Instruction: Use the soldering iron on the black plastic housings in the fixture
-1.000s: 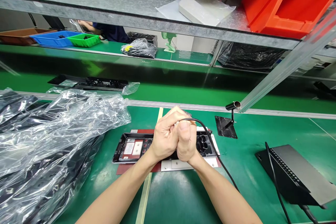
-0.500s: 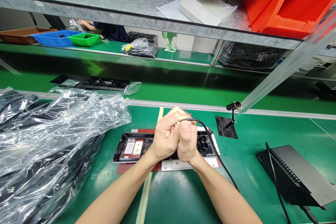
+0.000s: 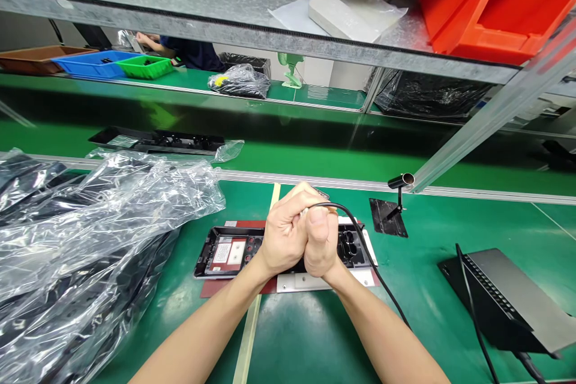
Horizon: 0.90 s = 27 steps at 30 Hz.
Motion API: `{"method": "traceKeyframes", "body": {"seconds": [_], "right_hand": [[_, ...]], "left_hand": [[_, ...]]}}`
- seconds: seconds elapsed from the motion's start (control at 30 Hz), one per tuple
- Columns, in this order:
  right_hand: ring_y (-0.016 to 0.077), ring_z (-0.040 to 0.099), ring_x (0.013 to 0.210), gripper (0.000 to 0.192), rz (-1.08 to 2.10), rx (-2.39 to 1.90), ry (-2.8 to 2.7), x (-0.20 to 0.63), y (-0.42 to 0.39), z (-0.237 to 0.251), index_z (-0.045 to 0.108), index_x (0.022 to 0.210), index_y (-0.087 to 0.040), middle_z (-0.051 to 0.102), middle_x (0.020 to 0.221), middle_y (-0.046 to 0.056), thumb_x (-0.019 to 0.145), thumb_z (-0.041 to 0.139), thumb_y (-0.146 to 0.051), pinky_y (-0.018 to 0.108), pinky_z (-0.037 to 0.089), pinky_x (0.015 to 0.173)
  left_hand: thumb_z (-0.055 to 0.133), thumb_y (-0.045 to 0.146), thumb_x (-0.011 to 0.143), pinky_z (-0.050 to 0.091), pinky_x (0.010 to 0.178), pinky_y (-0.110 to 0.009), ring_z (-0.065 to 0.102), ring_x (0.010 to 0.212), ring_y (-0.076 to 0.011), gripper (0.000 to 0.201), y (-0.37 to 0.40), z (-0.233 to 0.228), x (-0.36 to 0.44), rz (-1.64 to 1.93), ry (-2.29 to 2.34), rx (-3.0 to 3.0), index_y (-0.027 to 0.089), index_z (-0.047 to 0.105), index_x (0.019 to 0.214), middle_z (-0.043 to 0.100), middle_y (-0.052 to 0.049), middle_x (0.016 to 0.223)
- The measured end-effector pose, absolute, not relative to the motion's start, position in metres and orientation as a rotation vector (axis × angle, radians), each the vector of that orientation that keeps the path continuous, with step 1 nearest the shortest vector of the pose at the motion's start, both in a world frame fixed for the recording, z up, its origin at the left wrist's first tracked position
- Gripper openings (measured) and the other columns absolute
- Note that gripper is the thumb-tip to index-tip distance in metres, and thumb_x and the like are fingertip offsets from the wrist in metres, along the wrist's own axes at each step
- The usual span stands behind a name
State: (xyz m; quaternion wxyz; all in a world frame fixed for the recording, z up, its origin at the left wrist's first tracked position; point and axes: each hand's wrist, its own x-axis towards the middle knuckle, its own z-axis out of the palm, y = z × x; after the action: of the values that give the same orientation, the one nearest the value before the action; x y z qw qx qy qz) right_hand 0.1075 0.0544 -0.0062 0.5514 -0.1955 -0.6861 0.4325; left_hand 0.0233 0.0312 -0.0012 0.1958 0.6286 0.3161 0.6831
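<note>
Both hands, the left hand (image 3: 283,239) and the right hand (image 3: 320,243), are clenched together around a thin black cable (image 3: 360,240). They hover over a black rectangular plastic housing (image 3: 225,250) whose white label is too small to read.

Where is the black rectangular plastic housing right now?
In the head view, the black rectangular plastic housing lies centre-frame on a dark red mat on the green bench, partly hidden by both clasped hands, right of the crumpled clear plastic bags.
</note>
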Motion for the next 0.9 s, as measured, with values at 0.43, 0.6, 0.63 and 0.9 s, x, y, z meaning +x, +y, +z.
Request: {"method": "traceKeyframes", "body": {"seconds": [0.43,0.6,0.63,0.9], "right_hand": [[0.0137,0.041,0.055,0.05,1.026,-0.499,-1.632,0.1083,0.0529,-0.0066,0.036,0.059,-0.024,0.04,0.057,-0.002,0.097,0.039,-0.056,0.03,0.04,0.056],[0.0145,0.042,0.056,0.049,1.045,-0.502,-1.628,0.1087,0.0526,-0.007,0.038,0.06,-0.024,0.042,0.058,-0.001,0.097,0.04,-0.056,0.03,0.04,0.055],[0.0146,0.043,0.056,0.049,1.045,-0.504,-1.628,0.1086,0.0526,-0.0068,0.038,0.06,-0.024,0.043,0.058,-0.001,0.097,0.04,-0.056,0.03,0.04,0.055],[0.0143,0.042,0.057,0.048,1.01,-0.461,-1.646,0.1083,0.0536,-0.0054,0.035,0.06,-0.024,0.037,0.057,-0.002,0.098,0.039,-0.053,0.03,0.039,0.058]], "left_hand": [[0.056,0.029,0.099,0.052,0.072,-0.032,0.062,0.081,-0.0186,0.02,0.0323,-0.0002,0.0229,1.926,0.894,1.806,0.018,0.073,0.1,0.066,-0.006,0.087],[0.056,0.032,0.1,0.051,0.071,-0.032,0.061,0.079,-0.0187,0.022,0.0318,-0.0005,0.0234,1.927,0.892,1.802,0.018,0.073,0.098,0.066,-0.007,0.086],[0.056,0.033,0.1,0.052,0.071,-0.033,0.061,0.079,-0.019,0.022,0.0317,-0.0007,0.0235,1.93,0.895,1.799,0.018,0.072,0.098,0.066,-0.007,0.086],[0.055,0.036,0.1,0.053,0.071,-0.033,0.062,0.08,-0.0191,0.026,0.0313,-0.0006,0.0234,1.911,0.927,1.794,0.017,0.072,0.095,0.066,-0.007,0.086]]}}
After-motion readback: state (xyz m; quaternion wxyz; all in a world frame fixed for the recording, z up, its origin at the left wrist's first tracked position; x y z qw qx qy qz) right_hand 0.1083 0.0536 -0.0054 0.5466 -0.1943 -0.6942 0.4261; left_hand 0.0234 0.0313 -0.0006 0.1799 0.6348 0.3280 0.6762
